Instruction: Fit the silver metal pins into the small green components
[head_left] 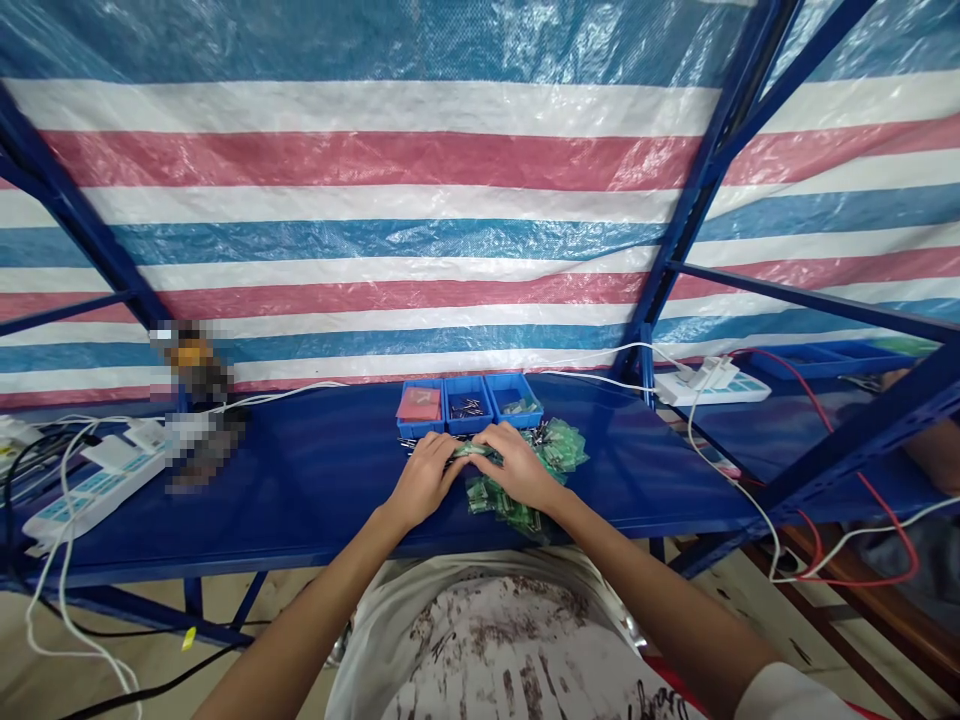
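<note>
Both my hands rest on a heap of small green circuit boards (562, 445) on the blue bench (315, 470). My left hand (424, 478) and my right hand (514, 465) meet over one green board (471, 450), fingers curled and pinching it from either side. More green boards (501, 503) lie under and in front of my right hand. Just beyond my fingers stand three small blue bins: one with a red packet (419, 404), one with dark metal pins (466, 405), one with green parts (514, 402).
A white power strip (94, 485) with cables lies at the bench's left, beside a blurred object (196, 400). Another white power strip (712, 385) sits at the right with white and red wires. Blue frame posts (675, 240) and a striped tarp stand behind. Another person's arm (934, 450) shows far right.
</note>
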